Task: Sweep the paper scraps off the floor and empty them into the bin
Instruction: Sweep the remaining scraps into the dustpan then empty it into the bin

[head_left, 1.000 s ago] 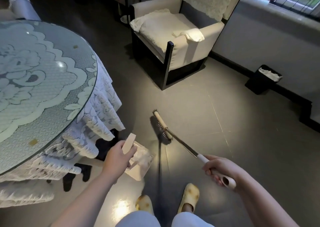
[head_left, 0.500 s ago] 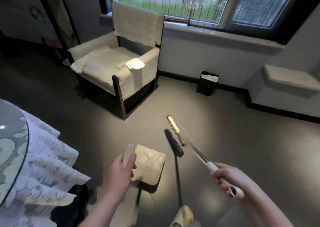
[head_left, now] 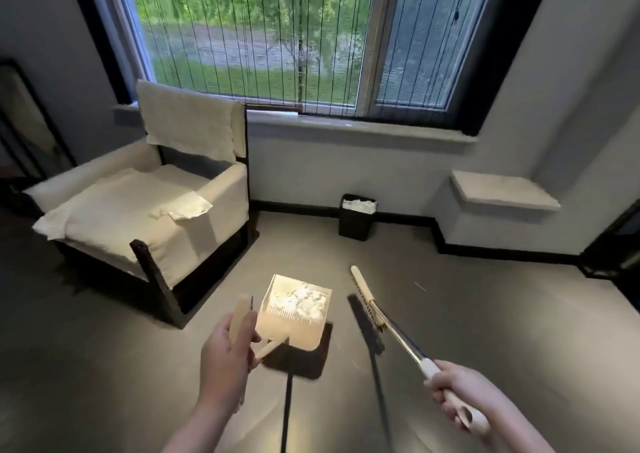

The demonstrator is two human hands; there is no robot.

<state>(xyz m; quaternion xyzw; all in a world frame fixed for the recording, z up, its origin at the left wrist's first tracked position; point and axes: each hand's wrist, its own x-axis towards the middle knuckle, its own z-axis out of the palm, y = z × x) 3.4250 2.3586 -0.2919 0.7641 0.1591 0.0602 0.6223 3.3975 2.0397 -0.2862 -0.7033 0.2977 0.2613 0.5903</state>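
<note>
Carrying white paper scraps (head_left: 300, 303) in the dustpan (head_left: 294, 315), I am gripping its handle with my left hand (head_left: 227, 355); my right hand (head_left: 459, 392) is clutching the broom (head_left: 384, 317). The black bin (head_left: 357, 217) is standing well apart against the wall, near the armchair (head_left: 138, 206).

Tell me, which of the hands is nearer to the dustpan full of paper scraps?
Left. The left hand grips the dustpan's upright handle, right beside the pan. The right hand sits farther off to the pan's right, gripping the broom.
</note>
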